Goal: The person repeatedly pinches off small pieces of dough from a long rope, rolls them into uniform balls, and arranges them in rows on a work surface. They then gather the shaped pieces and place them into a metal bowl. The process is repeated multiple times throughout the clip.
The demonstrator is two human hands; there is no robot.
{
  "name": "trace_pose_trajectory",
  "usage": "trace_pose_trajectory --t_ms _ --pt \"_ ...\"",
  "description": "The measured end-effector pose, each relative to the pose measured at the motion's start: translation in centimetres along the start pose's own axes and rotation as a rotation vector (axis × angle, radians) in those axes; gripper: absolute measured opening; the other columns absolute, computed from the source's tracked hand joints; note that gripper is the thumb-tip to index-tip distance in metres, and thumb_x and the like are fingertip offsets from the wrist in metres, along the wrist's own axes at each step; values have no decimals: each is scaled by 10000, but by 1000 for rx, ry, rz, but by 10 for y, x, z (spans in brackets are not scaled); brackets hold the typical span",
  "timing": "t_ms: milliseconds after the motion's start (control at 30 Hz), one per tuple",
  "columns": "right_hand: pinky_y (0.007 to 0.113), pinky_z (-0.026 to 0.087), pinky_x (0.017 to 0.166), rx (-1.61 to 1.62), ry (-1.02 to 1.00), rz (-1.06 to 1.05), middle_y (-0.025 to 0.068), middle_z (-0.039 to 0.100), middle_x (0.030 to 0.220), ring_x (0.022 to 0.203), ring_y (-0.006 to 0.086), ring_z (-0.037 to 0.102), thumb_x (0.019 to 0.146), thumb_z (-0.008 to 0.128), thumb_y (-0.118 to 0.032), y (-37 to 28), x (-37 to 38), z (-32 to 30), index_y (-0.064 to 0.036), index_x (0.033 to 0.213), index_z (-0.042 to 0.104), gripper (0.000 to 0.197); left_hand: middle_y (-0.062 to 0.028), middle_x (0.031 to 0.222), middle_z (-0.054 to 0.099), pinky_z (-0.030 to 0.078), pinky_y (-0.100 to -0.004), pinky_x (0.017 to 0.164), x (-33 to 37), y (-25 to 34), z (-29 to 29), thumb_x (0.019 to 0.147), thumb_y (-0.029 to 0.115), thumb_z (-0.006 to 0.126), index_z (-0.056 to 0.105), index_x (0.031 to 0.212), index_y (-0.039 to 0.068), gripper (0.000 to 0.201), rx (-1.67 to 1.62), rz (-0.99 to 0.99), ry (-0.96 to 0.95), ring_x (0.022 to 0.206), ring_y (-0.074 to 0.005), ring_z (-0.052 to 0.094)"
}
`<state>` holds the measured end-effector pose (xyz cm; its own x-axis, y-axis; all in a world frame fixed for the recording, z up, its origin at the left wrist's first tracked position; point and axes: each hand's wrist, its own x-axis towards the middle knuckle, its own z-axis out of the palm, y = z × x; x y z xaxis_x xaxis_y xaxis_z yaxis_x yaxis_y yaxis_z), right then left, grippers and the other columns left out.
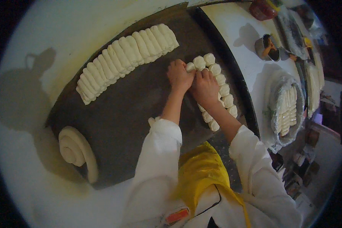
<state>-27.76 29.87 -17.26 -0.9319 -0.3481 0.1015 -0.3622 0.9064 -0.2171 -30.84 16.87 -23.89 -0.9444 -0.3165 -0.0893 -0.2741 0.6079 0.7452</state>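
Observation:
Over the dark work board [129, 98], my two hands are close together at the upper end of a cluster of small round dough pieces [224, 90]. My left hand [180, 75] is closed, its fingers curled against one pale dough piece [190, 67]. Bent beside it, my right hand [206, 88] closes in on the same piece from the other side. Its fingertips are partly hidden, and its palm covers some of the cluster. A long row of dough strips [127, 53], packed side by side, lies along the board's far left. Near the left edge sits a thick coiled dough rope [74, 149].
A black raised edge [231, 64] borders the board on the right. Beyond it are a metal container [268, 47] with utensils, a plastic-lined basin [287, 110] holding dough strips, and a red container [263, 9]. My yellow apron [205, 167] meets the near edge.

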Motion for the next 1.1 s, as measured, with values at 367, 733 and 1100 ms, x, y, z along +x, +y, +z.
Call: trace_pose_trajectory --t_ms 367,733,1100 --pt "357 568 724 1583 -354 398 98 718 950 853 186 698 948 760 -146 -38 -13 -43 -17 1185 683 280 -105 1014 640 593 -415 807 -167 -69 -198 1009 115 675 599 1240 49 252 -897 -232 177 908 -226 661" --pt "600 404 1145 126 -408 -347 136 608 1471 1389 380 535 922 804 -417 -63 -147 -44 -116 1376 649 566 -262 1489 564 376 -620 1185 -326 -140 -217 1005 248 727 534 1510 29 584 451 -127 -92 1400 -424 525" --pt "585 153 1344 30 -357 -340 80 296 1782 1653 293 246 977 705 -355 -89 -82 13 -111 1712 288 879 -192 1760 299 191 -616 1319 -225 -164 -203 1014 369 696 331 1685 50 828 712 -116 -31 1624 -406 291"
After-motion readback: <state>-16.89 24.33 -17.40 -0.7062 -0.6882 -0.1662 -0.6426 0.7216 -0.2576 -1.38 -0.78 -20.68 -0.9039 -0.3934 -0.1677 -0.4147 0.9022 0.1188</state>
